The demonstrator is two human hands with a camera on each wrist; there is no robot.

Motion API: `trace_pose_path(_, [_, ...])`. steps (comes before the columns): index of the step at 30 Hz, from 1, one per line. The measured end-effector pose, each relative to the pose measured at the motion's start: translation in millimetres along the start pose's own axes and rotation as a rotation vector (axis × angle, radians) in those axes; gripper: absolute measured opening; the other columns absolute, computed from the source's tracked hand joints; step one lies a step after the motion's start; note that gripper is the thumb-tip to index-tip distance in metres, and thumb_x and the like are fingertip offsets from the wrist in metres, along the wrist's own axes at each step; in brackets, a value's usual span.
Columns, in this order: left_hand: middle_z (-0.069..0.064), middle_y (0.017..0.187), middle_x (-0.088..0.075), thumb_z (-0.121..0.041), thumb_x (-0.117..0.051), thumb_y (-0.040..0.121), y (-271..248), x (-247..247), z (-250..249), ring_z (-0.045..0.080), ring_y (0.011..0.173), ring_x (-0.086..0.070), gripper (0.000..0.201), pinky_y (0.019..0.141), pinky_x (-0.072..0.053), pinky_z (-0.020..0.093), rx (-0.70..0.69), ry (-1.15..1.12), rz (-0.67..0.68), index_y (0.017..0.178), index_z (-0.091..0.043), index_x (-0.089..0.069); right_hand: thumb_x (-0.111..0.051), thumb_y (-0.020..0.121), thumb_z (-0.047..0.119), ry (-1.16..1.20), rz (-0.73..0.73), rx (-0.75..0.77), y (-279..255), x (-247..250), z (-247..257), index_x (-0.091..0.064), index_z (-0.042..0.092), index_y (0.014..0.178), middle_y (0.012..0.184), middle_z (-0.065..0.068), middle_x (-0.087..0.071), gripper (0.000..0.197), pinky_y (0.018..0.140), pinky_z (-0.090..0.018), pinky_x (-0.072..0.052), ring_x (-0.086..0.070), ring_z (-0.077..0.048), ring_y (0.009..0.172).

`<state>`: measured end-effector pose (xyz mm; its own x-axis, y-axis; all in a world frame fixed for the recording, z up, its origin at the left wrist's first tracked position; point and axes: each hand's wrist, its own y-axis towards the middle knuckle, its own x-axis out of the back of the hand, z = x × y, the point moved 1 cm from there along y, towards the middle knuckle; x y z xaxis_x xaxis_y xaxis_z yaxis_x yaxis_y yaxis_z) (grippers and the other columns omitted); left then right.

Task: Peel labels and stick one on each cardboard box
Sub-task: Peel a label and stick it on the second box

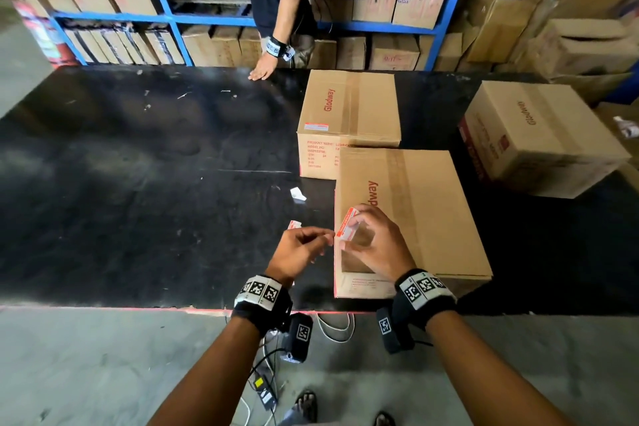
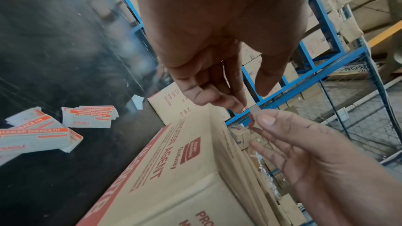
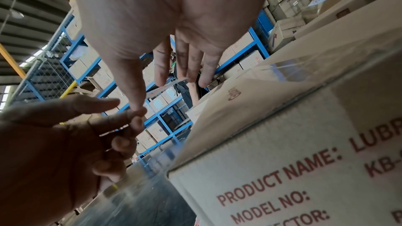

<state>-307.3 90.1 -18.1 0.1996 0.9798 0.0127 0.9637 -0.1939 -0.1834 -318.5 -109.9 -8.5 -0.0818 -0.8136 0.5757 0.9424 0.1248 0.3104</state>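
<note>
My right hand [image 1: 350,231] holds a red-and-white label [image 1: 346,222] by thumb and fingertips, just above the left edge of the nearest cardboard box [image 1: 415,218]. My left hand [image 1: 326,239] pinches the label's near corner. The right wrist view shows the label [image 3: 167,87] from below, between my right thumb and fingers, with my left hand's fingertips [image 3: 136,118] pinching beneath. A second box [image 1: 349,104] behind it carries a stuck label [image 1: 316,127]. A third box [image 1: 539,138] stands at the right.
Stacks of unpeeled labels [image 2: 89,116] lie on the black table [image 1: 138,166] left of the near box, with a white paper scrap [image 1: 298,193] nearby. Another person's hand [image 1: 262,72] rests on the far edge. Blue shelving [image 1: 179,21] full of boxes lines the back.
</note>
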Motion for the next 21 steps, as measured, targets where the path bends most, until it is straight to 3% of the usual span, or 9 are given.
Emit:
trace_pose_path(4, [0.001, 0.074, -0.072, -0.021, -0.069, 0.081, -7.0, -5.2, -0.7, 0.012, 0.06, -0.052, 0.013, 0.055, -0.039, 0.027, -0.002, 0.025, -0.002, 0.084, -0.015, -0.08, -0.095, 0.069, 0.014, -0.004, 0.011, -0.003, -5.2, 5.8, 2.0, -0.069, 0.008, 0.099, 0.135, -0.003, -0.063, 0.041, 0.11, -0.007, -0.034, -0.055, -0.008, 0.127])
trace_pose_path(6, [0.002, 0.073, -0.072, -0.016, -0.07, 0.084, -8.5, -6.4, -2.1, 0.011, 0.06, -0.053, 0.009, 0.055, -0.039, 0.026, -0.015, 0.031, -0.001, 0.084, -0.014, -0.08, -0.095, 0.069, 0.015, -0.009, 0.021, -0.002, -6.9, 7.8, 3.5, -0.069, 0.008, 0.1, 0.137, -0.002, -0.062, 0.041, 0.111, -0.007, -0.033, -0.054, -0.007, 0.128])
trace_pose_path(9, [0.002, 0.071, -0.072, -0.005, -0.069, 0.088, -11.8, -11.2, -5.7, 0.008, 0.058, -0.053, 0.011, 0.053, -0.04, 0.024, -0.032, 0.057, -0.008, 0.083, -0.011, -0.078, -0.095, 0.069, 0.016, -0.02, 0.029, 0.005, -9.9, 12.6, 6.2, -0.069, 0.009, 0.101, 0.139, -0.002, -0.061, 0.042, 0.113, -0.018, -0.037, -0.054, -0.01, 0.13])
trace_pose_path(14, [0.0, 0.068, -0.07, -0.002, -0.069, 0.088, -16.6, -18.4, -8.3, 0.007, 0.056, -0.053, 0.012, 0.051, -0.04, 0.021, -0.061, 0.065, -0.012, 0.081, -0.008, -0.077, -0.096, 0.068, 0.014, -0.03, 0.028, 0.024, -12.6, 19.1, 8.3, -0.07, 0.008, 0.101, 0.139, -0.005, -0.061, 0.042, 0.111, -0.005, -0.03, -0.052, -0.008, 0.128])
trace_pose_path(21, [-0.004, 0.064, -0.07, 0.002, -0.068, 0.087, -18.4, -29.2, -13.4, 0.005, 0.053, -0.052, 0.011, 0.05, -0.04, 0.017, -0.072, 0.024, -0.033, 0.081, -0.003, -0.075, -0.094, 0.071, 0.012, -0.049, 0.03, 0.06, -15.8, 28.1, 13.4, -0.072, 0.007, 0.103, 0.139, -0.008, -0.061, 0.039, 0.11, -0.002, -0.029, -0.053, -0.009, 0.127])
